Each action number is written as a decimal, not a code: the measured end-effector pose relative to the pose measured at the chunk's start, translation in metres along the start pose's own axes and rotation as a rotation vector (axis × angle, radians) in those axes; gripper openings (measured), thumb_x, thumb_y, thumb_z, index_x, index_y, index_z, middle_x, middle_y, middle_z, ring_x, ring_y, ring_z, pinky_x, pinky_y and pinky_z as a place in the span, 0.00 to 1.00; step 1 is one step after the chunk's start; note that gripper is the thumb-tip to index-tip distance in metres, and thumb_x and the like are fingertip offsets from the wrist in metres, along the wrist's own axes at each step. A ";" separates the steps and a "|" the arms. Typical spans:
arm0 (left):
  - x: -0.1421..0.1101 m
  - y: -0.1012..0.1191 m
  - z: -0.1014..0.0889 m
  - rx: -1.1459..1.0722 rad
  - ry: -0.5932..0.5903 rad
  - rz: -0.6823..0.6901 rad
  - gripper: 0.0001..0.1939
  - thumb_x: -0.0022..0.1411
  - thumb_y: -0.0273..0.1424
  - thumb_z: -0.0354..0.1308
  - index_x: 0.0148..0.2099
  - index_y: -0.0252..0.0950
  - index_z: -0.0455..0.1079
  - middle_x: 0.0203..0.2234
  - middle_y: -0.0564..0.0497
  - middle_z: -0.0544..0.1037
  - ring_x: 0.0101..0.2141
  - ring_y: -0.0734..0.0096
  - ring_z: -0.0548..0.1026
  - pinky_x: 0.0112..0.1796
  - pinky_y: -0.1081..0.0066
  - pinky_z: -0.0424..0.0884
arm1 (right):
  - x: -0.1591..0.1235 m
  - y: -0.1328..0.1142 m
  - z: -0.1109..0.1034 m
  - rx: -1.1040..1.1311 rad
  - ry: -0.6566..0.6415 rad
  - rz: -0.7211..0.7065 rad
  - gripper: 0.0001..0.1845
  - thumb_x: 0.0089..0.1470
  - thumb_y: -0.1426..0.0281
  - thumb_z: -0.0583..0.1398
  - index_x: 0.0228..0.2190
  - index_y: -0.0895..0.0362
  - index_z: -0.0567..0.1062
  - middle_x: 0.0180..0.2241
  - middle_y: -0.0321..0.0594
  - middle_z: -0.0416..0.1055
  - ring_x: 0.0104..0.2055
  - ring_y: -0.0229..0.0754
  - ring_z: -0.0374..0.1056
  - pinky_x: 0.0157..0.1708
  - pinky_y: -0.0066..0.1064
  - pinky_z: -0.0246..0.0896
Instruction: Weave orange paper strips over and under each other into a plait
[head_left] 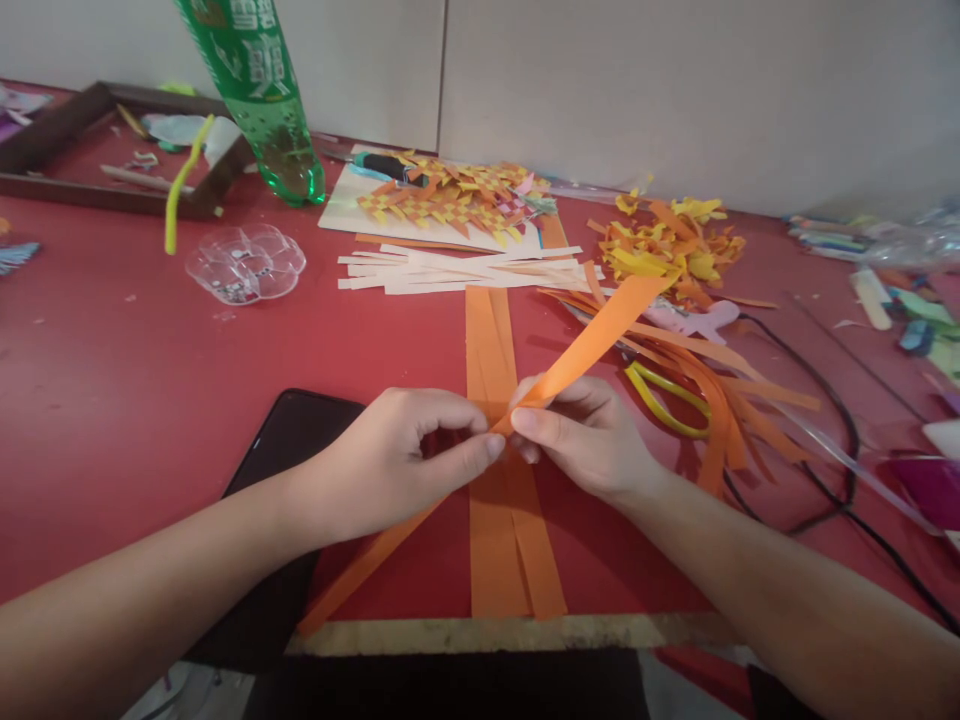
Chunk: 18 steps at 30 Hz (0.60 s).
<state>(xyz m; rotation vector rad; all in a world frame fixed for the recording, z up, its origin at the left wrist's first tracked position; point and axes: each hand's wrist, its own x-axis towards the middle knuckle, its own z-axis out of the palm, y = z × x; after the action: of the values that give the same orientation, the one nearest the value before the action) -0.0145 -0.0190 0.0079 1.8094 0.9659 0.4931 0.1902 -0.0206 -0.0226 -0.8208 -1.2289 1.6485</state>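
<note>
An orange paper strip (600, 335) runs diagonally through both hands, its far end rising to the upper right. My left hand (424, 450) pinches it between thumb and forefinger near its middle. Right beside that, my right hand (581, 430) also grips the strip, thumb on top and fingers folded underneath. The strip's lower end slopes down past my left wrist to the table's front edge. Under the hands, several more orange paper strips (499, 560) lie lengthwise on the red table, partly overlapping.
A black phone (274, 450) lies left of the strips. Beyond are white strips (450, 270), a heap of orange and yellow scraps (667, 245), and yellow-handled scissors (667, 400) among loose strips. A green bottle (262, 110), a clear dish (247, 265) and a dark frame (75, 190) stand back left.
</note>
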 end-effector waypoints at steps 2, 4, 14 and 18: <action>0.000 0.001 0.000 0.002 0.005 0.024 0.16 0.67 0.37 0.54 0.28 0.34 0.70 0.19 0.57 0.66 0.22 0.80 0.62 0.22 0.77 0.57 | 0.000 -0.001 0.002 -0.036 -0.027 -0.003 0.07 0.51 0.71 0.69 0.23 0.58 0.80 0.19 0.32 0.71 0.19 0.28 0.65 0.20 0.20 0.61; 0.000 0.001 -0.001 -0.003 0.002 0.044 0.17 0.66 0.35 0.55 0.26 0.34 0.67 0.18 0.58 0.64 0.21 0.80 0.60 0.22 0.77 0.56 | 0.000 -0.001 0.003 -0.052 -0.040 0.007 0.06 0.51 0.71 0.69 0.24 0.58 0.80 0.19 0.33 0.71 0.19 0.29 0.65 0.20 0.20 0.61; -0.001 0.003 -0.002 -0.029 -0.043 0.035 0.16 0.66 0.33 0.54 0.28 0.33 0.73 0.21 0.53 0.73 0.23 0.76 0.69 0.24 0.76 0.62 | -0.002 0.005 -0.003 0.039 0.065 0.081 0.09 0.49 0.65 0.70 0.24 0.57 0.79 0.22 0.35 0.76 0.19 0.31 0.67 0.17 0.21 0.63; -0.001 0.004 -0.003 -0.023 -0.049 0.058 0.15 0.66 0.33 0.54 0.28 0.33 0.73 0.21 0.53 0.74 0.24 0.76 0.70 0.25 0.77 0.63 | -0.002 0.004 -0.002 0.043 0.096 0.100 0.11 0.47 0.65 0.71 0.23 0.57 0.77 0.21 0.34 0.76 0.18 0.30 0.67 0.16 0.20 0.61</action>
<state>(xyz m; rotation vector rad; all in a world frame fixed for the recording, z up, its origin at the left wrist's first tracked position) -0.0155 -0.0187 0.0125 1.8242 0.8729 0.4917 0.1914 -0.0225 -0.0268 -0.9366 -1.0979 1.6891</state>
